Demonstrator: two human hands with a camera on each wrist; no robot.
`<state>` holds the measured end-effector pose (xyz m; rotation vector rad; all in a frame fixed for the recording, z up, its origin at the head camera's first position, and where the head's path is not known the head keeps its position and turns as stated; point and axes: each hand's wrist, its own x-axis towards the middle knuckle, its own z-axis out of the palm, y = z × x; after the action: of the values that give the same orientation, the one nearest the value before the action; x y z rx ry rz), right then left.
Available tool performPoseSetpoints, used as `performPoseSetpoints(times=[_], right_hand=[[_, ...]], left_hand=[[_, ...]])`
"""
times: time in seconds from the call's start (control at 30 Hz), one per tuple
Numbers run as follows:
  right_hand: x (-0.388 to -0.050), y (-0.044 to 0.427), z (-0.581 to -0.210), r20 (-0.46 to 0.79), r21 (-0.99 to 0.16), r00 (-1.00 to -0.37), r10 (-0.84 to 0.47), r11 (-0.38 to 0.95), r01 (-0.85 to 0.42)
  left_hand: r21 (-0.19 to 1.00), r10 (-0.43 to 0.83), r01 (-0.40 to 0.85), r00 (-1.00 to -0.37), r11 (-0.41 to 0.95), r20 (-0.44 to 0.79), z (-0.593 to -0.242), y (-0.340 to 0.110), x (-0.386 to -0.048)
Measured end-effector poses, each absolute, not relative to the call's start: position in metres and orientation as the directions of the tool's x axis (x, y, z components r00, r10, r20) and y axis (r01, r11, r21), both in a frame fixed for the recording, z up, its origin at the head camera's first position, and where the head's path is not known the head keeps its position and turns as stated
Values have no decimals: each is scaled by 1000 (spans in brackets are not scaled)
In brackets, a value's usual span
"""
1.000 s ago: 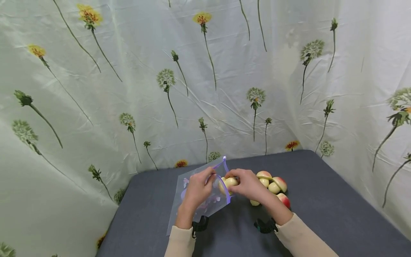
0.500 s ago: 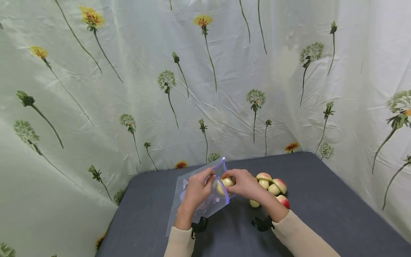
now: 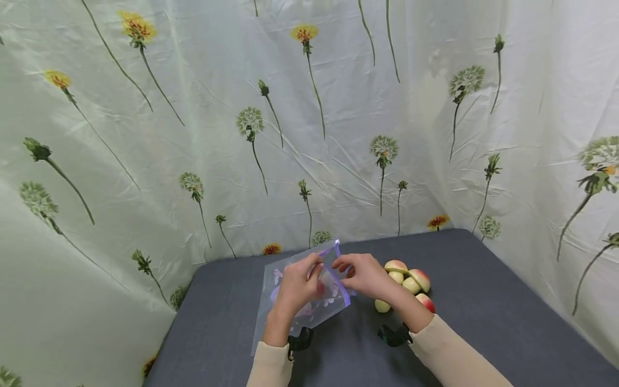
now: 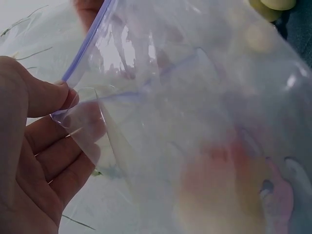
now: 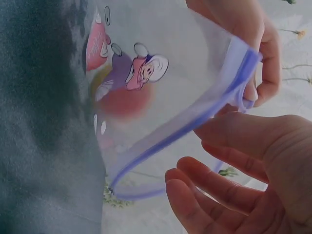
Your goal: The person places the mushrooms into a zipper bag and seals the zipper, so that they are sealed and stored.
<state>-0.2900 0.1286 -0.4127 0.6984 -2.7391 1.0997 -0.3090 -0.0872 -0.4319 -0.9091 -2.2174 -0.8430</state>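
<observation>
My left hand (image 3: 296, 285) pinches the rim of a clear zip bag (image 3: 332, 294) between thumb and fingers. The bag has a purple zip edge, printed cartoon figures and a mouth that gapes to the right. Inside, deep in the bag, lies a mushroom-shaped piece (image 4: 219, 190) in red and pale yellow, blurred through the plastic. At the mouth is my right hand (image 3: 366, 277), fingers loosely bent and apart, holding nothing. Its thumb is close to the purple edge in the right wrist view; whether it touches I cannot tell.
Right of the bag, several more mushroom-shaped pieces (image 3: 418, 279) with reddish caps and pale yellow stems lie grouped on the dark grey tabletop (image 3: 222, 306). A flower-printed curtain (image 3: 217, 107) hangs behind and along the sides.
My right hand has pushed the mushroom-shaped piece leftward through the bag's mouth and let go of it. The piece has slid deeper inside. My left hand keeps its pinch on the rim.
</observation>
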Motion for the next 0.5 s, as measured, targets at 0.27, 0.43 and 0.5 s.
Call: performPoseSetpoints(times=[0.27, 0.43, 0.5], right_hand=[[-286, 141, -409, 275, -646, -886, -374, 611, -458], [-283, 149, -406, 265, -643, -900, -347, 631, -433], [-281, 152, -405, 263, -635, -903, -340, 643, -427]], left_hand=[[351, 359, 728, -625, 589, 693, -433, -89, -308], [353, 344, 729, -619, 587, 706, -432, -90, -309], [345, 342, 736, -607, 583, 717, -432, -90, -309]])
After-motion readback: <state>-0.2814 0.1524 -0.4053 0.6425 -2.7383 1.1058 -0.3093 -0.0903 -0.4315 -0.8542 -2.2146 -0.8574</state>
